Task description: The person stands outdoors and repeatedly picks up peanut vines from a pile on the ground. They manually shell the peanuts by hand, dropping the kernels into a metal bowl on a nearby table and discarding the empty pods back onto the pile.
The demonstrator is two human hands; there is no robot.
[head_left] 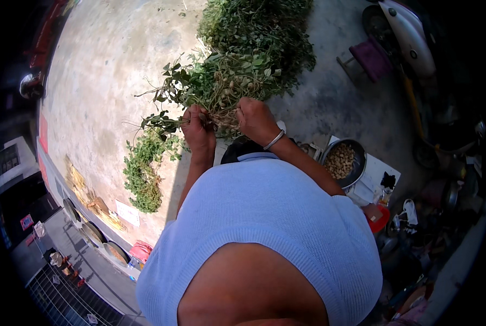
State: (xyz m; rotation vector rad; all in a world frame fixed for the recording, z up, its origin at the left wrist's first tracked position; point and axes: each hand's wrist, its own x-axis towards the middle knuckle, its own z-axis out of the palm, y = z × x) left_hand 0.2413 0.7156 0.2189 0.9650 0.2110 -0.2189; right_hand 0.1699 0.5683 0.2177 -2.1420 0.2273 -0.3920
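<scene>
My left hand (198,130) is closed around the stems of a peanut plant (164,121), whose leafy end sticks out to the left. My right hand (258,121), with a bangle at the wrist, is closed at the root end of the same plant; what sits between its fingertips is too small to make out. Just beyond both hands lies a large heap of peanut plants (254,35), with pods and pale roots showing on its near side. To the right, a dark round pan (358,168) holds many loose peanuts (340,161).
A smaller pile of leafy plants (143,176) lies on the concrete floor (110,70) at left. The pan rests beside a white box (374,176). Farther right are a purple-topped stool (369,58) and a scooter (409,33). A red basin (381,218) and clutter sit at lower right.
</scene>
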